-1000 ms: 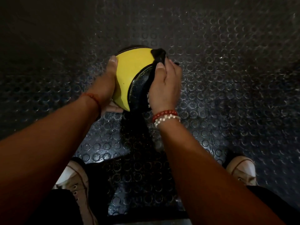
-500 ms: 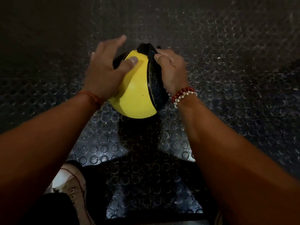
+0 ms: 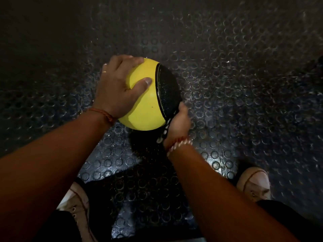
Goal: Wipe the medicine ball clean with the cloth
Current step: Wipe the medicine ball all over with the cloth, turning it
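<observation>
Wide view down onto a dark rubber floor (image 3: 244,84), studded all over with raised circles and catching a glint of light between the feet. Sitting on that floor, dead centre, is the medicine ball (image 3: 148,105): mostly bright yellow, with a glossy black panel curving down its right side. Either side of the lower frame we've got a pair of tan lace-up shoes, the left shoe (image 3: 78,203) tucked close to the left forearm, the right shoe (image 3: 253,182) well out to the right, dark trouser legs above both. Now the hands. The left hand (image 3: 117,88) is spread wide over the ball's upper left, palm down on it, thumb laid flat across the yellow, fingers draped over the top, pressing rather than clenching. The right hand (image 3: 179,121) is down at the ball's lower right, tight against the edge of the black panel, and it's smeared with motion blur; its fingers are hidden, so I can't tell whether it's clenched, loose or grasping anything. Between that palm and the ball runs a dark strip (image 3: 166,130) with pale flecks, and I can't say whether that is the cloth. On the right wrist, a beaded bracelet (image 3: 178,145) in red and white. On the left wrist, an orange thread band (image 3: 104,115). Smallest of all, a thin ring (image 3: 104,71) on a left-hand finger.
</observation>
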